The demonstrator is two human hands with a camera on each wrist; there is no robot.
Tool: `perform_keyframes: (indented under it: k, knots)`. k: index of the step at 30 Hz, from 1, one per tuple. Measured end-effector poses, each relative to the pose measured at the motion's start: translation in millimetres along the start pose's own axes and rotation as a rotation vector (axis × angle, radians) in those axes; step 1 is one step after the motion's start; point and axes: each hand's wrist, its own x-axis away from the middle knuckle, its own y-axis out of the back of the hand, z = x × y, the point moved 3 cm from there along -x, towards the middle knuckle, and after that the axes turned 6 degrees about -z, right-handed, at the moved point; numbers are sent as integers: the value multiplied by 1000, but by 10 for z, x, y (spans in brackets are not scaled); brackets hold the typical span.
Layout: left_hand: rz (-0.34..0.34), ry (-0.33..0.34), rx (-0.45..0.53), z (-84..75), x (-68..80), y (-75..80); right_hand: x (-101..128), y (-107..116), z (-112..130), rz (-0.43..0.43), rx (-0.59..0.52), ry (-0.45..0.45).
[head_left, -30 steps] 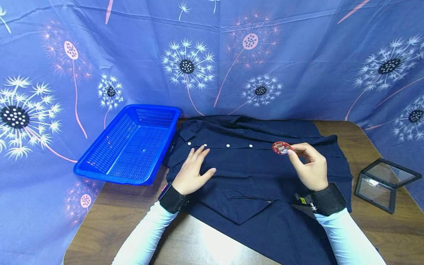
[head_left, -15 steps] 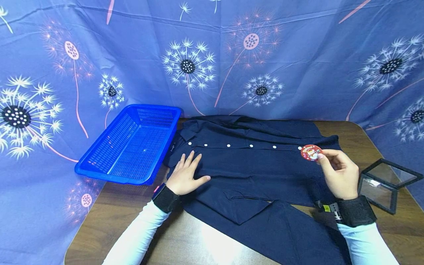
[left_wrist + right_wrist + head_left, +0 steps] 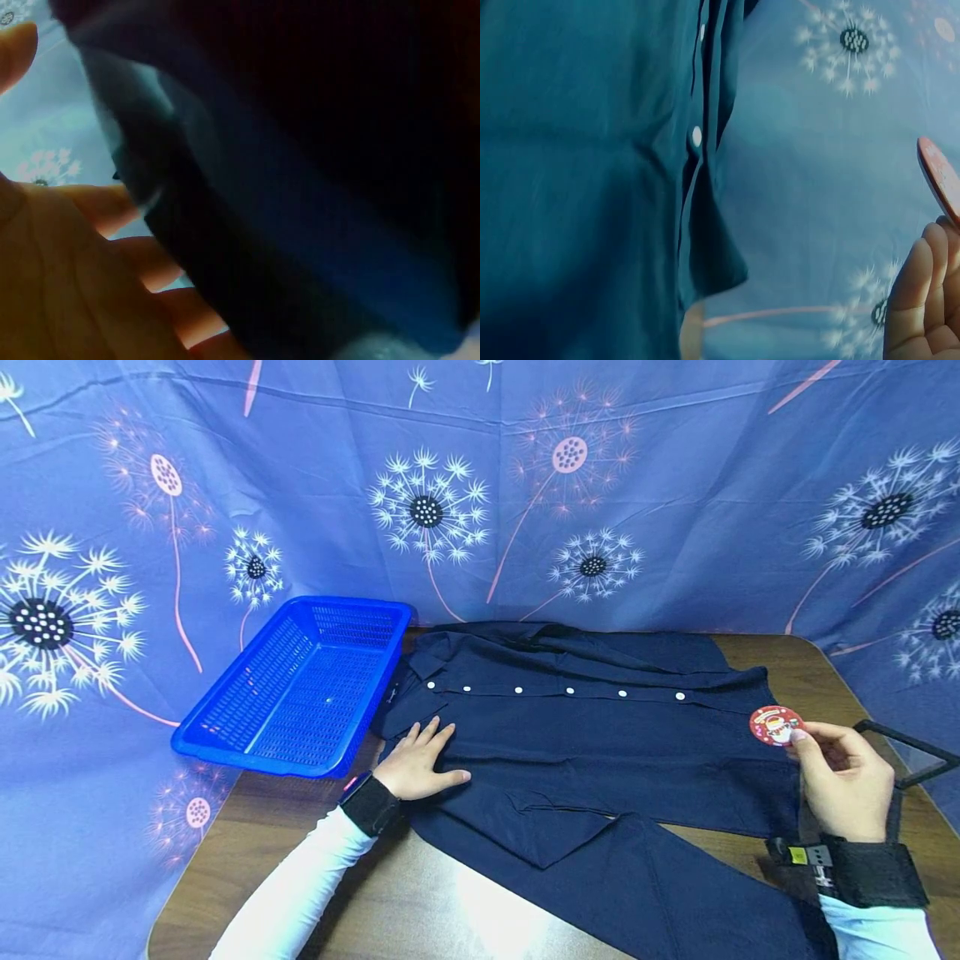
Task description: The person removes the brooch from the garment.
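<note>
A dark navy shirt (image 3: 585, 743) lies spread on the table, its row of white buttons running across it in the head view. My left hand (image 3: 412, 768) rests on the shirt's left part with fingers spread; in the left wrist view its fingers (image 3: 154, 262) reach behind dark cloth. At the shirt's right end, my right hand (image 3: 847, 781) pinches a flat round red disc (image 3: 775, 727) printed with a cartoon Santa, between thumb and fingers. The right wrist view catches this disc (image 3: 940, 176) nearly edge-on, with the shirt (image 3: 577, 187) to its left.
An empty blue plastic basket (image 3: 247, 763) stands on the left. On the right is a black-rimmed clear hinged frame (image 3: 918, 745), partly covered by my right hand. Wooden tabletop (image 3: 225, 860) shows around the shirt. A blue dandelion-print curtain (image 3: 675, 485) hangs behind.
My right hand has carried the red disc rightward across the shirt, past the row of buttons towards the black frame. My left hand has slid slightly left and nearer to me.
</note>
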Motion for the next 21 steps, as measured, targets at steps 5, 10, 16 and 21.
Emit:
perform_keyframes:
  k: [5,10,16,21]
  knots:
    - [29,4,-32,33,-2,-19,-17,131,-87,-39,54,-30]
    - [39,-9,-83,51,-5,-53,-60,254,-171,-51,57,-83]
    - [49,-16,-126,41,10,-60,-130,400,-297,-25,140,-228]
    - [48,-10,-137,31,17,-56,-181,510,-455,-2,71,-378]
